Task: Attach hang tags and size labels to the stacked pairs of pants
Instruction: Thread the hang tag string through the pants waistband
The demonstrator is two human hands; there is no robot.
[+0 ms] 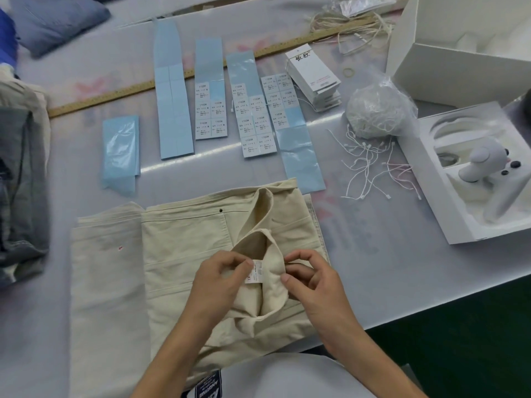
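Folded cream pants (pixel 184 242) lie on the table in front of me, their waistband opened up. My left hand (pixel 218 280) pinches the small white sewn-in label (pixel 255 272) inside the waist. My right hand (pixel 313 282) grips the cream waistband fabric (pixel 273 271) just right of that label. Blue backing strips of size label stickers (pixel 258 122) lie in a row beyond the pants. A stack of white hang tags (pixel 313 73) sits to their right. Loose white tag strings (pixel 373 168) are scattered at the right.
A bag of bundled strings (pixel 379 110) lies right of the tags. An open white box (pixel 471 170) holding a grey device stands at the right edge. A wooden ruler (pixel 115 94) runs diagonally at the back. Dark garments (pixel 20 179) are piled at the left.
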